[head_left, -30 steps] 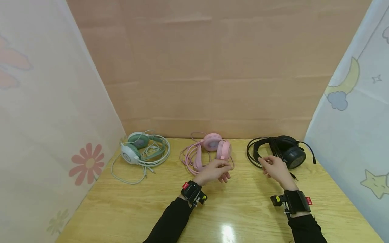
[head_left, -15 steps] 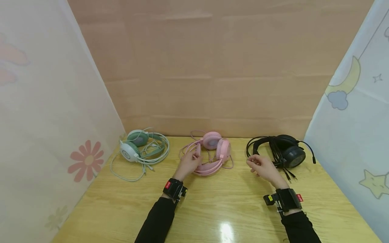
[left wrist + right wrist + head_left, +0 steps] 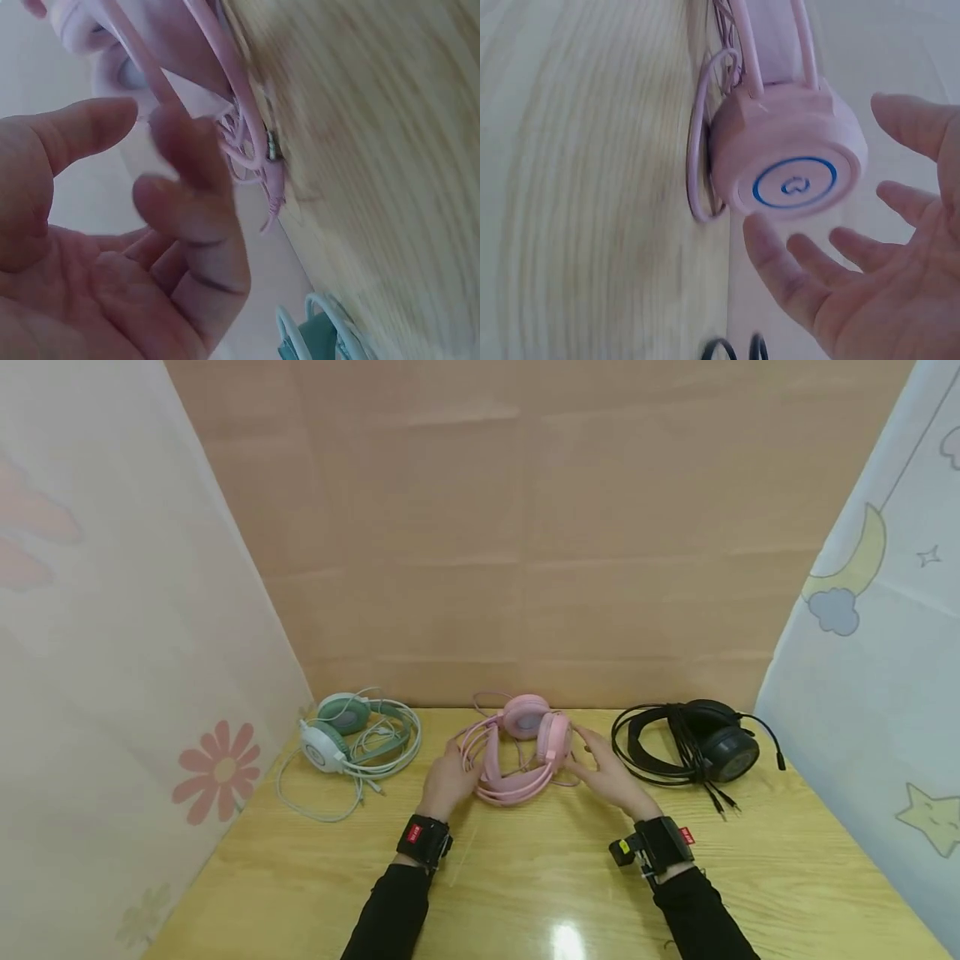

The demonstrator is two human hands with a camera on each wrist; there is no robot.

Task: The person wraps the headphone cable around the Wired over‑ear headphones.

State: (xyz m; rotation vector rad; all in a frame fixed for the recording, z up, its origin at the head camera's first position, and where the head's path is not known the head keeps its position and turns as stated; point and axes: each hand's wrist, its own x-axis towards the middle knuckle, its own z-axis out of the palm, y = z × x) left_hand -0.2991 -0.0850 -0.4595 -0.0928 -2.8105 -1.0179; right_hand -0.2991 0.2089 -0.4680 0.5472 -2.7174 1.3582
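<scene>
A pair of pink over-ear headphones lies at the back middle of the table, its headband curving toward the front. My left hand is at the left side of the headband, with fingers loosely bent. In the left wrist view the index fingertip overlaps one thin pink band, while the thumb stands apart from it. Beside the right earcup is my right hand, fingers spread. The right wrist view shows those fingers around the earcup, which bears a blue ring, with nothing gripped.
White and green headphones with a coiled cable lie to the left. Black headphones with a microphone boom and bundled cable lie to the right. A brown paper wall rises behind the table, with patterned sheets at both sides.
My left hand has moved left from in front of the pink headphones to their left side. My right hand has moved left from the black headphones to the pink earcup, its fingers spreading.
</scene>
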